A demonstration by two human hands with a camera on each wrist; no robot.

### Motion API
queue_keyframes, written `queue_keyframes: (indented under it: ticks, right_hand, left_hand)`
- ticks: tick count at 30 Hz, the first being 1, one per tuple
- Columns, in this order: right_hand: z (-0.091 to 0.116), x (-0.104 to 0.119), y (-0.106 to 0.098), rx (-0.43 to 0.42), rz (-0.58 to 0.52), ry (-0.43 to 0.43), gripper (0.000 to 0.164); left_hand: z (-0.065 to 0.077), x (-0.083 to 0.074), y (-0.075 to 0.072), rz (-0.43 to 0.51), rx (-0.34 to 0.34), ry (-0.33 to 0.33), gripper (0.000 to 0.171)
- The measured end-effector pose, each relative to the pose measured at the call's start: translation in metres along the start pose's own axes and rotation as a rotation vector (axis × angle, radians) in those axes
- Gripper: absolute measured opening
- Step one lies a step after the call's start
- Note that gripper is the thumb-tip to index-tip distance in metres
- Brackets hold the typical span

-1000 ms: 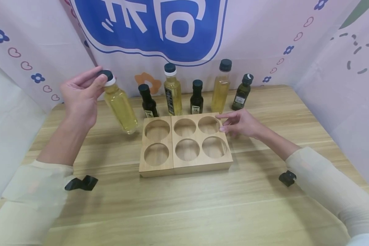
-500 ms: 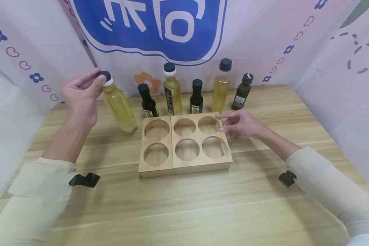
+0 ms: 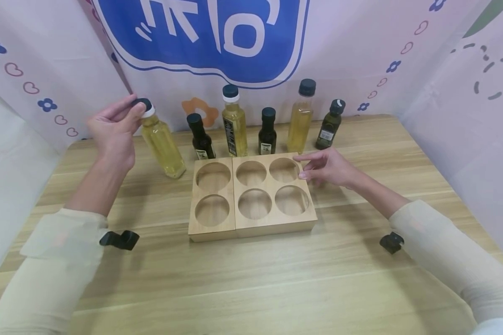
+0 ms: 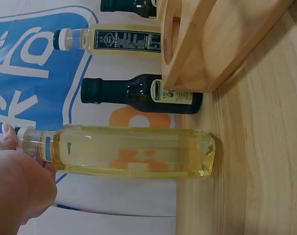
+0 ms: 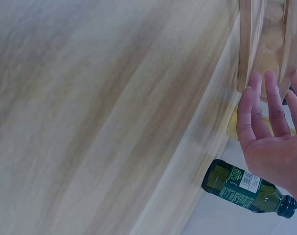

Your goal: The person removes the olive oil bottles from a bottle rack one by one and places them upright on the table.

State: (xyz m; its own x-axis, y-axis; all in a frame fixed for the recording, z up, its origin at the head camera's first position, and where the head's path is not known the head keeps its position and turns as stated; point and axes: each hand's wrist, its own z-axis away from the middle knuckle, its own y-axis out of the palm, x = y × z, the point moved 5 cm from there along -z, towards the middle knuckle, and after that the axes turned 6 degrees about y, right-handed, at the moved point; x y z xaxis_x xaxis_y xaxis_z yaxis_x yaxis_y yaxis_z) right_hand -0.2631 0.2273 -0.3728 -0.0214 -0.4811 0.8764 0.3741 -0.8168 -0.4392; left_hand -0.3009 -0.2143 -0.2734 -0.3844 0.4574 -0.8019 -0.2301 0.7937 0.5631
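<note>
My left hand (image 3: pixel 115 132) pinches the dark cap of a clear bottle of yellow oil (image 3: pixel 163 149), left of a wooden bottle rack (image 3: pixel 251 225). In the left wrist view, the bottle's base is right at the tabletop. The rack has several round holes with no bottles in them, and a seam divides its top into two sections. At the rack's back right corner, my right hand (image 3: pixel 329 168) touches the edge with fingertips and thumb. The right wrist view shows its fingers (image 5: pixel 273 98) mostly straight against the rack's open end.
Behind the rack stands a row: a small dark bottle (image 3: pixel 201 139), a tall yellow oil bottle (image 3: pixel 239 128), another dark bottle (image 3: pixel 268 132), a second tall yellow bottle (image 3: pixel 300 123) and a green bottle (image 3: pixel 330 125). A printed cloth (image 3: pixel 348 46) hangs behind the table (image 3: pixel 251 288).
My left forearm has shifted slightly right and forward, and the held bottle's base has moved slightly toward the back. My right hand and the rack look almost unchanged.
</note>
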Motion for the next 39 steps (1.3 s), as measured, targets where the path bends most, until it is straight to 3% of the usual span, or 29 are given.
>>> queue_keyframes:
  ticks: [7, 21, 39]
  right_hand:
    - [0.002, 0.001, 0.0, 0.01, -0.016, 0.006, 0.053]
    - [0.002, 0.001, 0.0, 0.019, -0.012, -0.016, 0.053]
    - [0.0, 0.0, 0.0, 0.027, -0.003, 0.013, 0.054]
  left_hand:
    - [-0.008, 0.001, -0.007, -0.007, -0.052, -0.034, 0.025]
    - [-0.015, 0.006, -0.009, -0.02, -0.075, -0.054, 0.028]
    - [-0.022, 0.011, -0.008, -0.052, -0.06, -0.003, 0.03]
